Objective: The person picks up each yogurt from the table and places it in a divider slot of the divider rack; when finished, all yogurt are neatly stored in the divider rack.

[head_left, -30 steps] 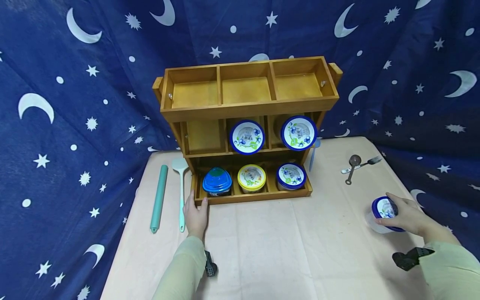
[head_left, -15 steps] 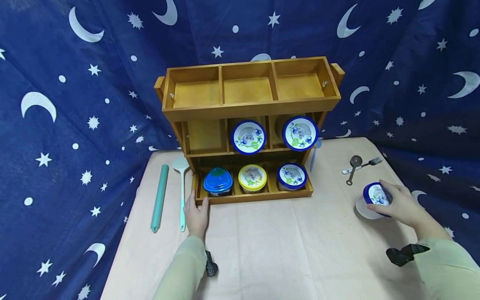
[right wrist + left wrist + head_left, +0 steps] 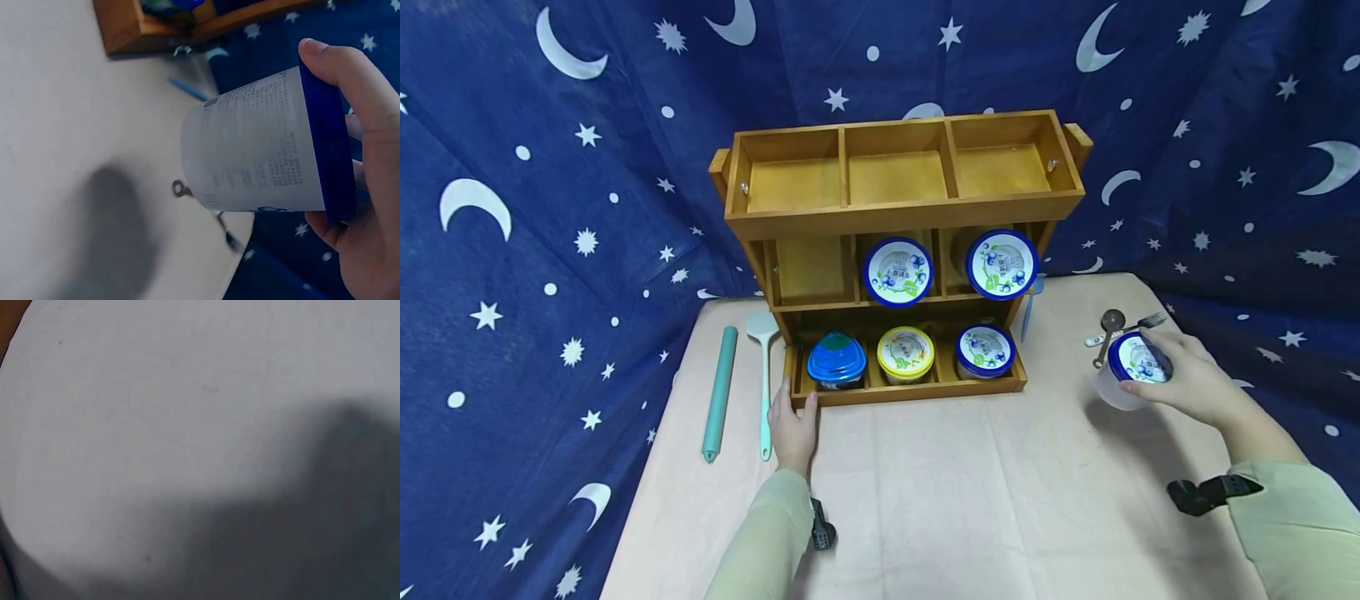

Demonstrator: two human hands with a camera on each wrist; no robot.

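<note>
My right hand (image 3: 1187, 379) grips a tub by the rim of its blue lid (image 3: 1138, 358), fingers and thumb around it. In the right wrist view the tub's pale printed body (image 3: 250, 147) is tilted, held above the table with its shadow below. My left hand (image 3: 793, 433) holds the front left corner of a wooden three-tier rack (image 3: 902, 218), thumb at the front edge and fingers along the side. On the rack's middle tier are two blue-lidded tubs (image 3: 898, 272). Its bottom tier has a blue container (image 3: 837, 360), a yellow-lidded tub (image 3: 906, 354) and a blue-lidded tub.
Left of the rack lie a teal rolled item (image 3: 720, 393) and a mint-handled spatula (image 3: 764, 383). A dark measuring spoon (image 3: 1111, 323) and a fork (image 3: 1152, 320) lie at the right, just beyond the held tub. A blue utensil (image 3: 1028, 312) lies beside the rack's right side.
My right hand has carried the tub up and away from me, slightly leftward, toward the spoon and fork. My left hand has stayed at the rack's corner.
</note>
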